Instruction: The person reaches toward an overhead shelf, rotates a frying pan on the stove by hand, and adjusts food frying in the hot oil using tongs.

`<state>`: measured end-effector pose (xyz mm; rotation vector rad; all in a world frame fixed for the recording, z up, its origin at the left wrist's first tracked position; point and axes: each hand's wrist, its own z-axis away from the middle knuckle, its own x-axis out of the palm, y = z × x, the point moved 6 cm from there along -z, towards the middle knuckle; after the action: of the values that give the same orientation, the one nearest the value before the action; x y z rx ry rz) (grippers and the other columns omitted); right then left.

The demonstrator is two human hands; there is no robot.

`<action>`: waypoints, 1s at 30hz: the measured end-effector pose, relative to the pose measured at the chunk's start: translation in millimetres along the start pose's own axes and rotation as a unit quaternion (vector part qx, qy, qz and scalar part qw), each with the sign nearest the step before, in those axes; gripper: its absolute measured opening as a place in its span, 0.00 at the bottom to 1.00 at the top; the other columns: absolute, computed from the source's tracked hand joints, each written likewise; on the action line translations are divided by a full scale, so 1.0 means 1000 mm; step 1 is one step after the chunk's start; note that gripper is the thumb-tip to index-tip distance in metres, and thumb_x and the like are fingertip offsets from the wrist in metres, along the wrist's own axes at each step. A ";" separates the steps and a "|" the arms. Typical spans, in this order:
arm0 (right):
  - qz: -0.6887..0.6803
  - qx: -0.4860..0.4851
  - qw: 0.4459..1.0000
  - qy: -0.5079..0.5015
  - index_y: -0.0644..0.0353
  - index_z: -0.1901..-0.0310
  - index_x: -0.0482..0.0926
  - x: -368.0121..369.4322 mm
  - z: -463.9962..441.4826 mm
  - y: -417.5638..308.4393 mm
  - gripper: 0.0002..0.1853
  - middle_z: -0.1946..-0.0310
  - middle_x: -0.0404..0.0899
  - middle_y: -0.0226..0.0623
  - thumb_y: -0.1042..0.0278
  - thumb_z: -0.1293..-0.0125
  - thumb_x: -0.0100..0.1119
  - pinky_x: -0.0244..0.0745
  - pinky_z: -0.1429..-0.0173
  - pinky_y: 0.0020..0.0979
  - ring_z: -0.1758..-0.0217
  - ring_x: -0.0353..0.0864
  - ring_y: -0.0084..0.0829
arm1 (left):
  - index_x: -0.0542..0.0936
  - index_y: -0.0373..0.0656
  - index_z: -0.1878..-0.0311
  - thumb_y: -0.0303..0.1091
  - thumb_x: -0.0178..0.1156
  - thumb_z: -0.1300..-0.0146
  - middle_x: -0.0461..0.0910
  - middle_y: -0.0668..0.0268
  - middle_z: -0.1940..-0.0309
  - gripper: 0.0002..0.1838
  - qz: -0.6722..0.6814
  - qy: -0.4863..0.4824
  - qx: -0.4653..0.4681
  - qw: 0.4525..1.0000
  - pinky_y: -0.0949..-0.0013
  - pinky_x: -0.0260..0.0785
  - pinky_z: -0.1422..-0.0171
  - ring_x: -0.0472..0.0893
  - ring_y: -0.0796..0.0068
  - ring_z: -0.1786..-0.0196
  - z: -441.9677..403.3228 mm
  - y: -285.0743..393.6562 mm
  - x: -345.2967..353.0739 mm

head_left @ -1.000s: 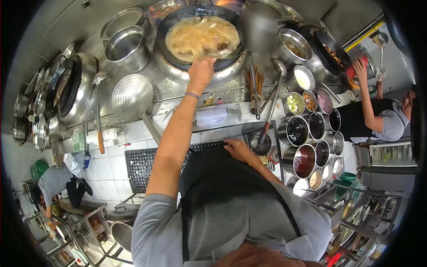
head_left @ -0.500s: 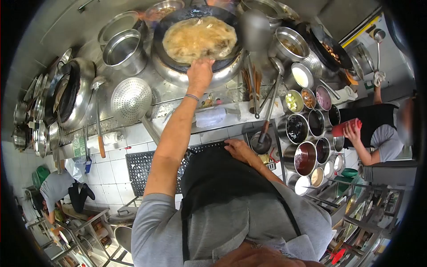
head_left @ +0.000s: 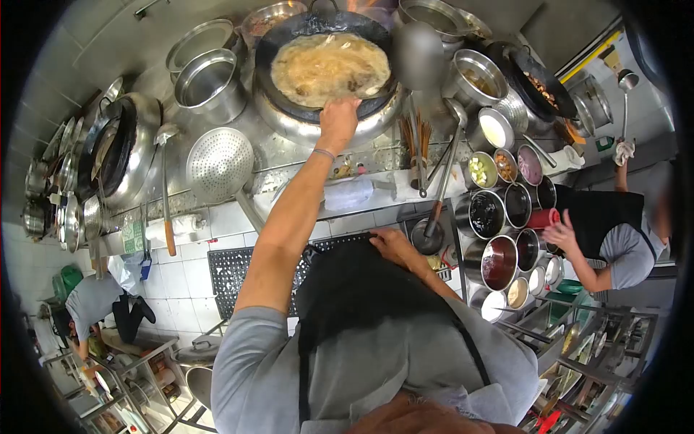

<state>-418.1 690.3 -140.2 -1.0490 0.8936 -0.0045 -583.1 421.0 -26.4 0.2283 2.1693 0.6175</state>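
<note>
Steel desk (head_left: pixel 282 153): left hand (head_left: pixel 340 121) clenched on near rim of frothing wok (head_left: pixel 300 29). Right hand (head_left: pixel 394 247) against black apron (head_left: pixel 354 289); grip unclear.

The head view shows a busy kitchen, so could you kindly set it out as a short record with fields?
Left hand: closed on the near edge of the wok
Wok contents: bubbling golden liquid
Right hand: resting by the black apron
Left of wok: steel pot, perforated skimmer
Right side: pots with dark sauce and red-brown sauce
Co-worker's hand: beside a red container
</note>
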 end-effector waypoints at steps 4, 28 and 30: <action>0.007 -0.017 1.000 0.016 0.64 0.47 0.82 -0.004 0.003 -0.004 0.16 0.54 0.84 0.56 0.63 0.31 0.62 0.79 0.44 0.49 0.48 0.83 0.57 | 0.82 0.36 0.66 0.38 0.56 0.27 0.84 0.46 0.67 0.16 0.010 0.008 0.010 1.000 0.46 0.74 0.54 0.81 0.40 0.62 0.006 -0.001 -0.008; 0.034 -0.083 0.996 0.023 0.64 0.47 0.82 0.008 -0.004 0.015 0.16 0.57 0.85 0.53 0.64 0.32 0.63 0.79 0.45 0.46 0.51 0.84 0.55 | 0.81 0.36 0.68 0.41 0.54 0.25 0.82 0.44 0.68 0.19 0.016 -0.028 0.022 0.999 0.44 0.73 0.54 0.81 0.39 0.62 0.004 -0.012 -0.015; 0.032 -0.074 0.996 0.026 0.64 0.47 0.82 -0.001 -0.010 0.013 0.16 0.56 0.85 0.53 0.64 0.32 0.63 0.79 0.45 0.47 0.51 0.84 0.55 | 0.81 0.36 0.68 0.41 0.54 0.25 0.82 0.44 0.68 0.19 0.033 0.024 0.066 0.997 0.45 0.73 0.55 0.82 0.38 0.62 0.004 -0.006 -0.021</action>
<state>-430.8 690.0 -151.6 -1.1625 0.9857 0.0892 -566.9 409.2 -16.9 0.3616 2.2587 0.5217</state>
